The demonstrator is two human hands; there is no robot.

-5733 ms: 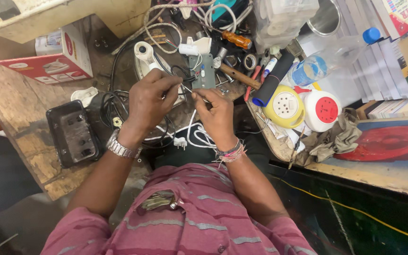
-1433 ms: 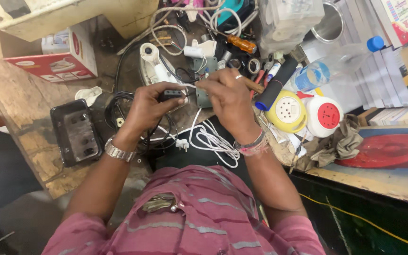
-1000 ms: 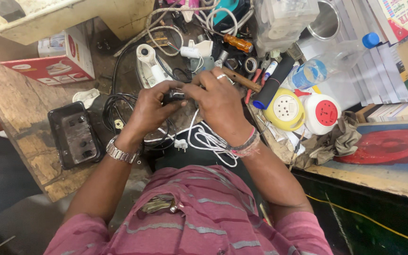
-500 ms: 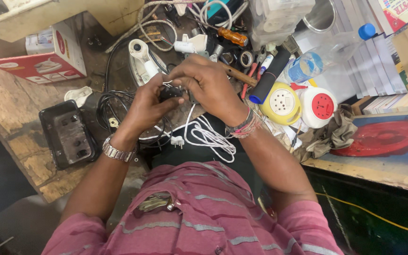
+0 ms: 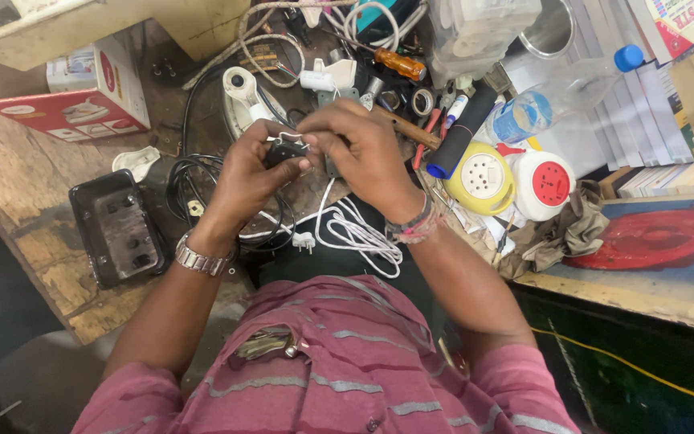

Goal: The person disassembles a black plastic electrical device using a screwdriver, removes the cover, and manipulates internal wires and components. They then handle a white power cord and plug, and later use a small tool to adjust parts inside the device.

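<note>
Holding a small black part (image 5: pixel 285 149) between thumb and fingers, the left hand (image 5: pixel 252 170) was closed around it, above the middle of the table (image 5: pixel 38 233). The right hand (image 5: pixel 361 150) was also closed, its fingertips pinching a thin white wire (image 5: pixel 305 145) at the top of the same part, so both hands touched it. Half a second earlier the right hand lay over the left one and covered the part; now it had moved toward 3 o'clock and the part was visible. A white cord (image 5: pixel 355 233) hung down from the hands toward 6 o'clock, with its plug (image 5: pixel 304 239) lying just beside the coils.

At 9 o'clock from the hands stood a black socket box (image 5: pixel 116 227), open at the top, with some fittings inside. At 10 o'clock lay a red and white carton (image 5: pixel 74 96); its content could not be seen. At 1 o'clock stood a clear plastic container (image 5: pixel 483 28), holding pale things too blurred to tell, and near it a plastic bottle (image 5: pixel 548 100) with a blue cap, lying tilted.
</note>
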